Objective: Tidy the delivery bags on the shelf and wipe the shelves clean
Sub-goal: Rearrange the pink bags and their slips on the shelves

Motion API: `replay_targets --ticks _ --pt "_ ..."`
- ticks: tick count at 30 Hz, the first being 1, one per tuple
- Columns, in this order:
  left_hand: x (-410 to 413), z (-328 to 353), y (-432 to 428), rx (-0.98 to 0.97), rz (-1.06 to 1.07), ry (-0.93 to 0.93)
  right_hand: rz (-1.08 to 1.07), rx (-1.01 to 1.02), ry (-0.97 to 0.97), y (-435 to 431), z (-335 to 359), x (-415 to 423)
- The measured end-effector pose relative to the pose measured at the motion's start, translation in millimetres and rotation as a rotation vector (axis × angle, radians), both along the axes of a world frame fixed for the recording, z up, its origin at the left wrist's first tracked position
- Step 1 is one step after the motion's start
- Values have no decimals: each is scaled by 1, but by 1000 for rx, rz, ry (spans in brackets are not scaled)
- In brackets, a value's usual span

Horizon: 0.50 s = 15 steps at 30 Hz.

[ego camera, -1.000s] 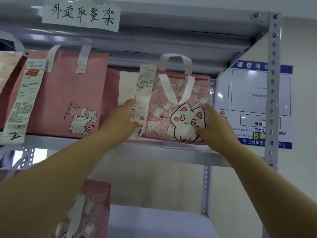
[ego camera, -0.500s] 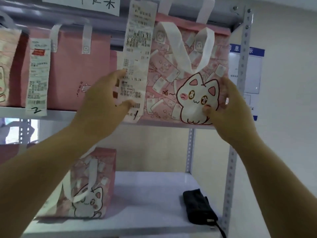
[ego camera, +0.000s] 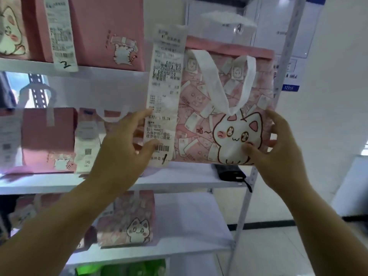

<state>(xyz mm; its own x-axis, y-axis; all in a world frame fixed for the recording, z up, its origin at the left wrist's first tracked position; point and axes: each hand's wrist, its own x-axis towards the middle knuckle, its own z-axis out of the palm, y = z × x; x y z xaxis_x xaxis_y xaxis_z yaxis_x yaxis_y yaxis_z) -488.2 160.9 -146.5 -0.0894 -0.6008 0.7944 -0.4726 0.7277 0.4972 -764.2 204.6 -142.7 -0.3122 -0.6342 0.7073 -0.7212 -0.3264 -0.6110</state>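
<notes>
A pink cat-print delivery bag (ego camera: 201, 116) with white handles and a long receipt (ego camera: 163, 92) marked 1 hangs in the air in front of the shelf, off the top board. My left hand (ego camera: 123, 148) grips its lower left side over the receipt. My right hand (ego camera: 278, 144) grips its lower right corner by the cat's face. A plain pink bag (ego camera: 105, 30) with receipt 2 stands on the top shelf (ego camera: 35, 66). More pink bags (ego camera: 49, 136) stand on the middle shelf (ego camera: 179, 182), and another cat bag (ego camera: 129, 220) stands on the lower shelf.
A black cloth-like object (ego camera: 231, 173) lies at the right end of the middle shelf, under the held bag. The grey perforated upright (ego camera: 249, 188) runs down the rack's right side. Something green (ego camera: 127, 268) sits on the bottom level. White wall and tiled floor lie to the right.
Both hands have pulled the cat-print bag off the top shelf and lowered it. The view has tilted down, so the middle and lower shelves now show.
</notes>
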Motion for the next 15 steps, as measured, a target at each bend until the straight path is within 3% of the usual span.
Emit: replay_targets --ticks 15 --pt "-27 -117 -72 447 60 -2 19 319 -101 -95 -109 -18"
